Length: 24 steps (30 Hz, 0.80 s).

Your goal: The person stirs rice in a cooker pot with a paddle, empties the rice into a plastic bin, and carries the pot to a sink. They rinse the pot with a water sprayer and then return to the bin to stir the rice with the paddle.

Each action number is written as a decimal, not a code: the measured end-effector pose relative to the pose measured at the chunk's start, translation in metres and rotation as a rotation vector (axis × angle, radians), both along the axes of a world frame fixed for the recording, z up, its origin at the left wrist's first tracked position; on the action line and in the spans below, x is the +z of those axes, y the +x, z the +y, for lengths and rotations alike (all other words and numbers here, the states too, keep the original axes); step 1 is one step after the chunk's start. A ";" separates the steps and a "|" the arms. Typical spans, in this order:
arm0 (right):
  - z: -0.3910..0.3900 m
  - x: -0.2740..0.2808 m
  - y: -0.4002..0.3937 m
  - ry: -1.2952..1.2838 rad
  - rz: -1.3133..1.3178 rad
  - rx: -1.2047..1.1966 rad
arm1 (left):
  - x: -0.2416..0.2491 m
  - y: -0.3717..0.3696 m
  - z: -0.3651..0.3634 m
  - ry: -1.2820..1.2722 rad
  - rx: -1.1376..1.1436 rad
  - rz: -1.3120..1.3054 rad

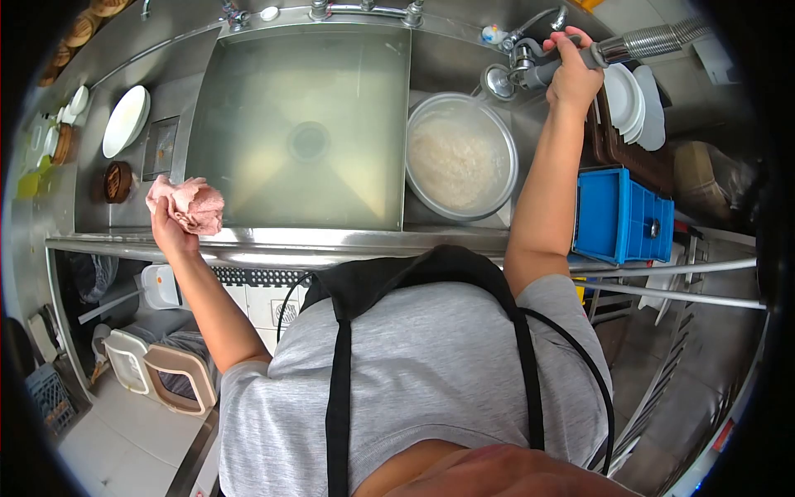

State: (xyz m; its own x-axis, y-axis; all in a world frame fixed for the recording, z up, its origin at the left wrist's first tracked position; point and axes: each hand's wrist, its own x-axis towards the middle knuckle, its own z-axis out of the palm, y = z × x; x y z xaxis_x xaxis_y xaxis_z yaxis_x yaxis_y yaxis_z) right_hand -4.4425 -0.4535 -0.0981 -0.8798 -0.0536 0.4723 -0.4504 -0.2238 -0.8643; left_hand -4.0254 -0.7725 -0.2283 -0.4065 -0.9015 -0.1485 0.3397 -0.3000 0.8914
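Observation:
My left hand (pixel 172 232) is closed around a crumpled pink cloth (pixel 197 205) in front of the sink's left rim. At the upper right, my right hand (pixel 575 76) grips the grey handle of a spray nozzle (pixel 542 74) on a metal hose. The round spray head (pixel 498 81) points down over the back edge of a round bowl (pixel 460 156) that holds whitish, cloudy liquid. Between my arms lies a square sink (pixel 406 58) filled with murky water; a round drain shows at its bottom.
A white bowl (pixel 127 122) and a small brown round container (pixel 118 181) stand on the left counter. On the right are stacked white plates (pixel 623 98), a brown rack (pixel 609 149) and a blue basket (pixel 600 217). Taps (pixel 364 10) line the back.

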 end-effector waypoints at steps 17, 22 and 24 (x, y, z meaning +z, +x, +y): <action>0.001 0.010 0.004 -0.145 -0.011 0.068 | 0.007 -0.006 0.001 -0.037 -0.007 -0.049; 0.017 0.018 0.017 -0.078 -0.123 0.216 | -0.005 0.003 -0.012 -0.025 -0.025 -0.034; 0.028 0.021 0.024 -0.009 -0.156 0.268 | -0.007 0.005 -0.013 -0.020 -0.033 -0.033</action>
